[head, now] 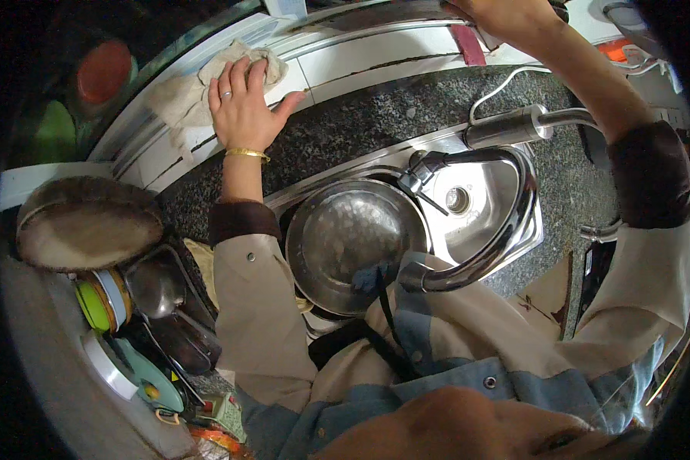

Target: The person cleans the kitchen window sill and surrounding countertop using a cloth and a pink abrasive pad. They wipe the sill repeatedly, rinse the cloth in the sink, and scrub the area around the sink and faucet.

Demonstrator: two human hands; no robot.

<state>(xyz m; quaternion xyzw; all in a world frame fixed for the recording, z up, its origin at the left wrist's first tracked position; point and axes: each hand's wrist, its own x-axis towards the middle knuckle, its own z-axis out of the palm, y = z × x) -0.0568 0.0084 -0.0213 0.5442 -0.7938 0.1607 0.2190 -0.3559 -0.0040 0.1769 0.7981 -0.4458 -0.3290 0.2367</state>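
My left hand (244, 109) holds a crumpled beige cloth (207, 95) down against the white tiled window ledge (374, 63), its fingers laid over the fabric. Reaching to the top edge of the picture, my right hand (509, 20) is by the window track; its fingertips are partly cut off, and what they hold is hidden. A dark red strip (467, 45) hangs over the ledge just below it. Between my arms is a steel sink (483, 184), with a large round metal pan (351, 236) over its left side.
A curved chrome faucet (523, 195) arches over the sink. Behind it lies a steel cylinder (506, 127) with a white cord on the speckled stone counter (374, 109). To my left stand a round basket (92, 224), a metal ladle (156, 287) and several lids and dishes.
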